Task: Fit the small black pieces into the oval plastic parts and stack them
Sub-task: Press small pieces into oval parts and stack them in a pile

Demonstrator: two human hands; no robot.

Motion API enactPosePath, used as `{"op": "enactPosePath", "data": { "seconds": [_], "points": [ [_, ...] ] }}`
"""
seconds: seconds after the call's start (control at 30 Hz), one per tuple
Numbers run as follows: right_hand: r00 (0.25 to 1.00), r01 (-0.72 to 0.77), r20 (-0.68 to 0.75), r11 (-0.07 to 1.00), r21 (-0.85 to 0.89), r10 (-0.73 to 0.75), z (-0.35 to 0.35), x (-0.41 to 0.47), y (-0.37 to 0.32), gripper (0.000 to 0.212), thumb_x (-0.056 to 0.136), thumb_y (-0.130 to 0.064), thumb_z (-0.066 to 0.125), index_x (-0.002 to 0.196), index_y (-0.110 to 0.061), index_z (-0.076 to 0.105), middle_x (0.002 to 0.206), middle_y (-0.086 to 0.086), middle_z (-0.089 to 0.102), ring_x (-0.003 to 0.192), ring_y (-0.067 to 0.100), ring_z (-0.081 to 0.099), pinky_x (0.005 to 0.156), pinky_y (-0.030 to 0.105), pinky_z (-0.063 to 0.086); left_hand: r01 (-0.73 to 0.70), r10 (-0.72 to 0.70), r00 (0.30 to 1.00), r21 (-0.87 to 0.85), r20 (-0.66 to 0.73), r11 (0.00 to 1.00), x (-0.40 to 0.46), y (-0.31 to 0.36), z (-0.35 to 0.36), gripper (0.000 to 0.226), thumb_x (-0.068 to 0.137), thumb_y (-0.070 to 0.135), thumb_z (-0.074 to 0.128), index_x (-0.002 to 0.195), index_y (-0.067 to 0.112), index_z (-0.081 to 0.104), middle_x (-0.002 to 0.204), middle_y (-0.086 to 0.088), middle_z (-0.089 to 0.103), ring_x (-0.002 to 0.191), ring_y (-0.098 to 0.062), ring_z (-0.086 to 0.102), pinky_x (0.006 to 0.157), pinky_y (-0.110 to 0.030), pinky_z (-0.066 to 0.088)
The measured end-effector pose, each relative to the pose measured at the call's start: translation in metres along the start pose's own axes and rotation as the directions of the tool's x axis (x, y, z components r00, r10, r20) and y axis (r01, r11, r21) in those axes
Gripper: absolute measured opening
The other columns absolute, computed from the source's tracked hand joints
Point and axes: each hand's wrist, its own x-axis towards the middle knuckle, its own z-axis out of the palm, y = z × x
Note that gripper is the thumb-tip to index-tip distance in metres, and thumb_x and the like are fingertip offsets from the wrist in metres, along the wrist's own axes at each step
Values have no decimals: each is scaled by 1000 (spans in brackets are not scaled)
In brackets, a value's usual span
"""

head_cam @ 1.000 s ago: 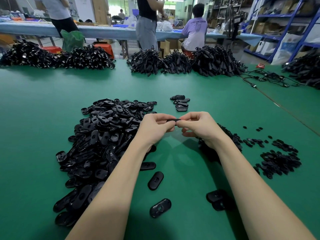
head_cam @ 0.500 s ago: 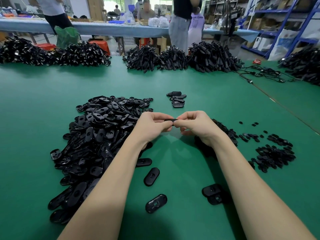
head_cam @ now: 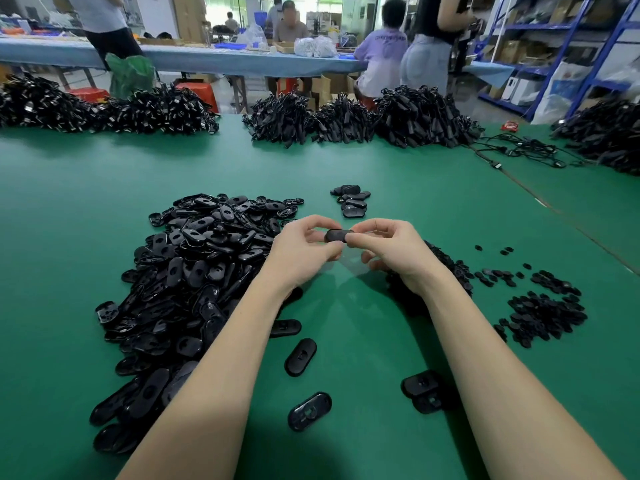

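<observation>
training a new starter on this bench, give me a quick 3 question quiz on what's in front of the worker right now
1. True or false: both hands hold the same oval part.
2. The big heap of oval parts lies on which side of the worker? A) left B) right C) beyond the hands
3. Fill in: the short stack of finished parts sits on the green ____, beyond the hands.

Key: 1 true, the left hand and right hand both pinch it; 2 A; 3 table.
</observation>
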Motion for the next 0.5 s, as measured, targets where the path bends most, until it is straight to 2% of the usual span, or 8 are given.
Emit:
{"op": "enactPosePath", "data": {
  "seconds": [0.1,0.2,0.27,0.33,0.4,0.5],
  "points": [
    [1000,1,-30,1000,-11,-1,-2,2,-1,10,85,-17,81,91,-21,74,77,2,70,51,10,53,47,18,42,-131,152,986,254,-62,958,-1,0,6,21,81,11,74,94,29,72,91,12,73,68,-3,69,67,-8,49],
    [1000,-4,-30,999,-44,2,-2,2,-2,5,87,-23,78,90,-22,74,77,-3,74,51,9,55,50,19,45,-179,223,972,379,-75,908,1,-1,6,21,81,15,75,96,31,73,91,15,71,67,-3,65,64,-2,42],
    [999,-23,-39,996,-87,20,-5,3,-3,9,90,-31,75,93,-23,74,77,-8,77,52,7,59,51,18,48,-175,232,969,435,-81,883,5,-2,5,20,80,19,76,97,31,75,93,15,70,67,-4,64,67,-4,43],
    [997,-49,-71,984,-174,37,-10,5,-4,13,89,-37,74,93,-24,74,78,-10,78,54,6,63,53,17,50,-137,214,969,454,-123,880,16,-1,7,18,80,23,76,97,30,75,92,14,71,70,-6,64,76,-15,50],
    [994,-60,-104,962,-267,34,-13,8,-4,12,87,-37,74,90,-25,73,79,-9,78,54,4,64,53,16,48,-74,162,973,439,-167,895,33,1,14,19,80,26,76,98,30,73,89,13,70,82,-11,64,83,-25,51],
    [995,-52,-96,917,-395,15,-14,11,0,11,85,-37,73,85,-26,72,82,-6,78,62,8,67,67,24,53,18,80,974,426,-211,905,65,9,30,18,80,30,75,93,31,63,86,14,67,90,-14,63,78,-28,47]
  ]
}}
